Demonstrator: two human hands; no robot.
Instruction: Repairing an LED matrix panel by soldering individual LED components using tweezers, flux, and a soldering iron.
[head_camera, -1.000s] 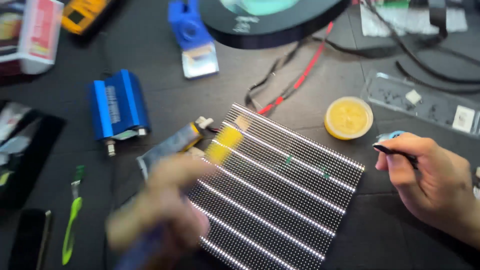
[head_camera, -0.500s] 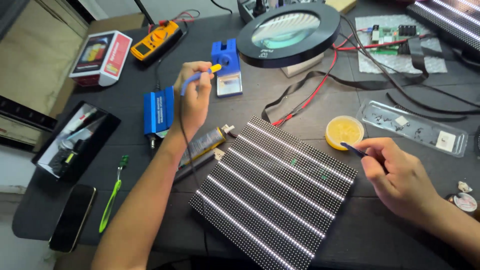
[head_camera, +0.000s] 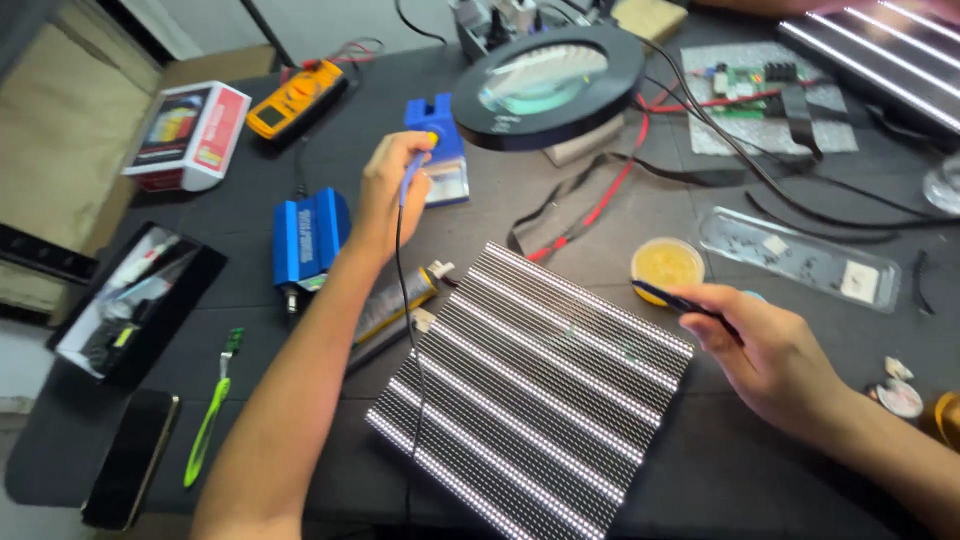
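panel (head_camera: 545, 385) on table (head_camera: 780, 460), magnifier lamp (head_camera: 548, 85) behind

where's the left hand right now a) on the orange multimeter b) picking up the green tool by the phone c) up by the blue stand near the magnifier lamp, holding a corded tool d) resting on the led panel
c: the left hand is raised beside the blue stand under the magnifier lamp, gripping a soldering iron whose black cord trails down across the LED panel.
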